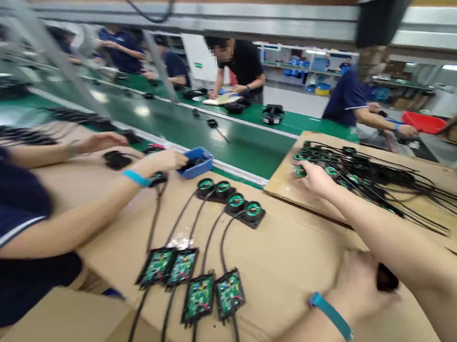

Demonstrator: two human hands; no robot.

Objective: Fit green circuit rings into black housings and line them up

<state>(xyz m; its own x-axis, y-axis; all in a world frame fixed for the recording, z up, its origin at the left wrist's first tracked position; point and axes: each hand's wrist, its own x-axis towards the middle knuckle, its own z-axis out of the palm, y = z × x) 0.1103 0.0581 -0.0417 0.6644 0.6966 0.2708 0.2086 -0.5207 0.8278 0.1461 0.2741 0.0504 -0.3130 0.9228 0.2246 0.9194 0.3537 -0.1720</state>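
My right hand [316, 178] reaches over the cardboard at the right, fingers closed on a round black housing with a green ring inside [300, 171], at the edge of a pile of cabled parts [353, 172]. Below my right forearm, my left hand [359, 282], with a teal band at its wrist, is blurred. A dark object [387, 277] shows at its fingers; its kind is unclear. Left of my hands, several green circuit boards in black cases [198, 298] lie in a row, cabled to round black housings with green rings [253, 210].
A co-worker's hand [164, 161] at the left touches a blue bin [196, 164]. Beyond the cardboard-covered table [292, 252] runs a green conveyor [246, 149] carrying black parts. A metal beam [277, 26] crosses overhead. Other people stand farther back; a red tray [422, 122] is at the right.
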